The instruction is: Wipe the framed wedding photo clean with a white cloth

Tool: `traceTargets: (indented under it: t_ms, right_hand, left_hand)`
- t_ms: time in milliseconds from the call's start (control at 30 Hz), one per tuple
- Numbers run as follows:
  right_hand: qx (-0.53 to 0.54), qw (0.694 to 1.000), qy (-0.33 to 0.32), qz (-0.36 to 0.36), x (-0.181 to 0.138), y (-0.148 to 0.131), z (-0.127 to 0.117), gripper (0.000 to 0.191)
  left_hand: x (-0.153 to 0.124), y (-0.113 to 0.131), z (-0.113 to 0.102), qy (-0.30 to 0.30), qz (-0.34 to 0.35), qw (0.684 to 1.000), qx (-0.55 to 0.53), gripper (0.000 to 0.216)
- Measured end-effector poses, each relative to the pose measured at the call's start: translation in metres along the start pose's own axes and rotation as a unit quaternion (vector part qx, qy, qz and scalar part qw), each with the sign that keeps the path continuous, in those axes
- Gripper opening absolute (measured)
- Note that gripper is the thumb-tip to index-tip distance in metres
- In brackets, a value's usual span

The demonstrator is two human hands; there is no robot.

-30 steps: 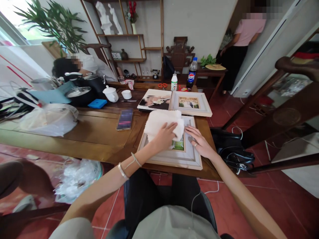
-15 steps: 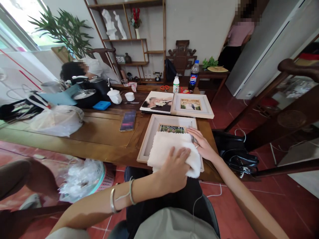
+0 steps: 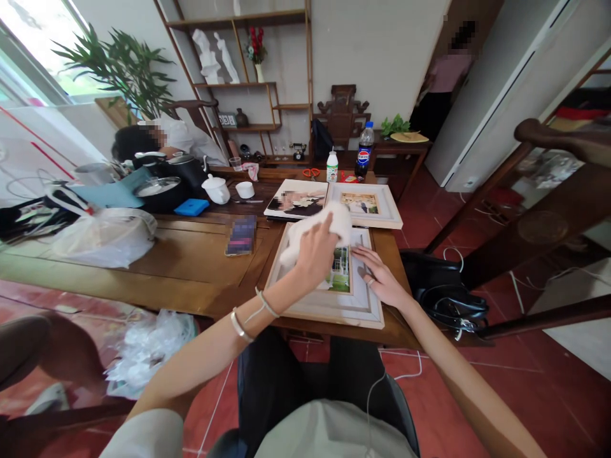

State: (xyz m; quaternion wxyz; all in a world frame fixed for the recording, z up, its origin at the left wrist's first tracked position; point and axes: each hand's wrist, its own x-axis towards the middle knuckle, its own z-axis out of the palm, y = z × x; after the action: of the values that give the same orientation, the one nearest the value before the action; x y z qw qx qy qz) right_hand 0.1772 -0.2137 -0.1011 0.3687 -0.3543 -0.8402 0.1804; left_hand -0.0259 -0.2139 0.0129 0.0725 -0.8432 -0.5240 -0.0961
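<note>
Left hand: the left hand [image 3: 315, 251] clutches a white cloth [image 3: 319, 228], fingers closed on it; the cloth bunches out past the fingertips toward the far end of the frame [image 3: 329, 304]
Cloth: pressed on the upper part of the frame, over the glass; its far edge lies near the second frame [image 3: 365, 205]
Right hand: the right hand [image 3: 379, 280] lies flat and released, palm down, fingers spread on the frame's right border; it grasps nothing; a ring shows on one finger
Frame: pale wood, lying flat on the table [image 3: 191, 261] right in front of the person; a photo [image 3: 340, 273] shows between the two hands, just right of the left hand's grip
Beyond the grip: the second frame and an unframed print [image 3: 298, 198] lie side by side, just past the cloth
Left of the grip: a phone [image 3: 241, 235] lies on the table, near; a plastic bag [image 3: 102, 235] sits well apart, farther left
Right of the right hand: a black bag [image 3: 443, 292] sits on the floor beside the table
Far end: a cola bottle [image 3: 365, 149] and a small white bottle [image 3: 332, 166] stand upright, well past the frames
</note>
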Motion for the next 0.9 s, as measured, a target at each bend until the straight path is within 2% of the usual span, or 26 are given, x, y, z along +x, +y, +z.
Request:
traceTargets:
  t_ms: [67, 100, 200, 267, 367, 467, 667, 800, 900]
  right_hand:
    - [0.003, 1.000, -0.002, -0.003, 0.000, 0.001, 0.000, 0.052]
    - [0.004, 1.000, -0.003, -0.003, 0.000, 0.002, 0.001, 0.052]
    - [0.002, 1.000, 0.002, 0.004, -0.002, 0.005, 0.002, 0.053]
    - [-0.008, 1.000, 0.009, 0.016, -0.004, 0.007, 0.004, 0.053]
    - [-0.018, 0.999, 0.009, 0.033, -0.006, 0.009, 0.005, 0.053]
    - [-0.015, 0.999, 0.008, 0.036, -0.006, 0.008, 0.005, 0.051]
    - [0.006, 1.000, -0.004, 0.015, -0.001, 0.000, 0.002, 0.044]
    - [0.009, 1.000, -0.004, 0.014, 0.000, -0.001, 0.001, 0.045]
    - [0.012, 1.000, -0.004, 0.016, 0.000, -0.001, 0.001, 0.048]
  left_hand:
    - [0.021, -0.005, 0.003, 0.084, 0.049, 0.995, 0.030, 0.035]
    - [0.029, -0.006, 0.008, 0.099, 0.092, 0.990, 0.045, 0.035]
    - [0.044, -0.005, 0.032, 0.062, 0.206, 0.974, 0.074, 0.034]
    - [0.047, -0.003, 0.051, 0.024, 0.225, 0.971, 0.079, 0.032]
    - [0.046, -0.003, 0.071, 0.009, 0.217, 0.974, 0.072, 0.030]
    - [0.041, -0.005, 0.075, 0.020, 0.206, 0.976, 0.065, 0.031]
    - [0.028, -0.027, 0.064, -0.021, 0.162, 0.985, 0.051, 0.029]
    - [0.012, -0.044, 0.052, -0.061, 0.070, 0.993, 0.078, 0.031]
    - [-0.003, -0.034, 0.036, -0.111, -0.007, 0.988, 0.103, 0.030]
